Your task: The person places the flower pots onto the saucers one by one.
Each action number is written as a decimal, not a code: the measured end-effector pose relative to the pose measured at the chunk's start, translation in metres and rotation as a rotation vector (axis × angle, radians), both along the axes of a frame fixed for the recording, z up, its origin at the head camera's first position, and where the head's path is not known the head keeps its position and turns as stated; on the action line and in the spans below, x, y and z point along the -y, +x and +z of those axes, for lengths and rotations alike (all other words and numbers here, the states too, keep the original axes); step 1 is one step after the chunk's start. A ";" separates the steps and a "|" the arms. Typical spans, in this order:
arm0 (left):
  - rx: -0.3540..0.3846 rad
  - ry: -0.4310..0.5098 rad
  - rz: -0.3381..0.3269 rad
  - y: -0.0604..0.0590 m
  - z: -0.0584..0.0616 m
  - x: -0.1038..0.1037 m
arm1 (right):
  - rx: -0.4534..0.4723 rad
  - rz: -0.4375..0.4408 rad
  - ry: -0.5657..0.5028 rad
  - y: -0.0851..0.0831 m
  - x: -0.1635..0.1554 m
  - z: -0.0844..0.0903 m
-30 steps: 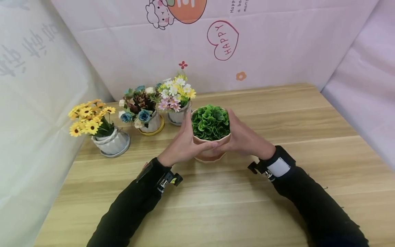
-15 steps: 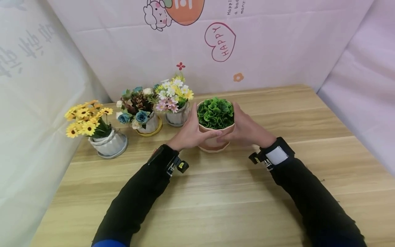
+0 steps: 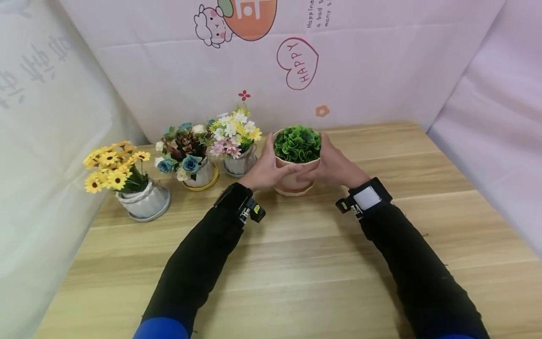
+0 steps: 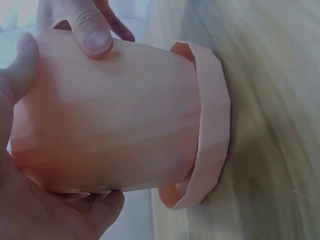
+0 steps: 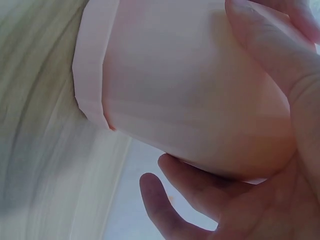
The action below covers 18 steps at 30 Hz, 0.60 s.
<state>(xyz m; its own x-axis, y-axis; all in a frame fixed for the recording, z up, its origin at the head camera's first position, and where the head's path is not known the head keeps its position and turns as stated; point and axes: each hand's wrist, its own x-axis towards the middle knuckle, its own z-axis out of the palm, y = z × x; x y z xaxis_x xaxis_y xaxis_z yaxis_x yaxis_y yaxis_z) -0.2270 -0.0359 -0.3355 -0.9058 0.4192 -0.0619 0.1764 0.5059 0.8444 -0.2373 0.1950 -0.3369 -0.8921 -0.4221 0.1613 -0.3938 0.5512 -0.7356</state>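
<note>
A pale pink flowerpot (image 3: 290, 181) with a bushy green plant (image 3: 298, 143) stands upright between both hands at the back middle of the table. My left hand (image 3: 263, 168) grips its left side, the thumb laid across the front. From the other side my right hand (image 3: 337, 165) holds it the same way, and the thumbs nearly meet. A matching faceted saucer (image 4: 214, 115) sits under the pot, close against the wood in the left wrist view; I cannot tell whether it bears on the table. In the right wrist view, some fingers curve behind the pot (image 5: 185, 75).
To the left stand three potted flowers: white and pink daisies (image 3: 230, 134), blue and cream roses (image 3: 190, 162) on a yellow saucer, and yellow sunflowers (image 3: 116, 169). A printed white cloth (image 3: 360, 70) hangs behind the wooden table (image 3: 279, 273); more cloth flanks both sides.
Both hands have carried or slid the pink flowerpot away from me and slightly right, toward the back of the table. The other flowers keep their places, and the head view has shifted a little.
</note>
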 end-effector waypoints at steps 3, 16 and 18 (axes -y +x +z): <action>-0.017 0.006 0.012 -0.006 0.000 -0.004 | -0.007 -0.025 -0.027 -0.008 0.002 0.000; -0.084 0.044 0.067 -0.032 -0.002 -0.023 | 0.088 -0.197 0.057 -0.036 0.004 0.003; -0.096 0.037 0.073 -0.036 -0.004 -0.022 | 0.097 -0.209 0.060 -0.039 0.006 0.001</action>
<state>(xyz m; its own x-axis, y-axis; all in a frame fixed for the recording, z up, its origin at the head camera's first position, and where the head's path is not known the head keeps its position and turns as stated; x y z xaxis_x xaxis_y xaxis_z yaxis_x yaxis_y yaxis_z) -0.2632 -0.0141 -0.3397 -0.9348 0.3527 0.0409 0.2214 0.4887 0.8439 -0.2766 0.1885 -0.3358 -0.9711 -0.2333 0.0506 -0.1958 0.6573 -0.7278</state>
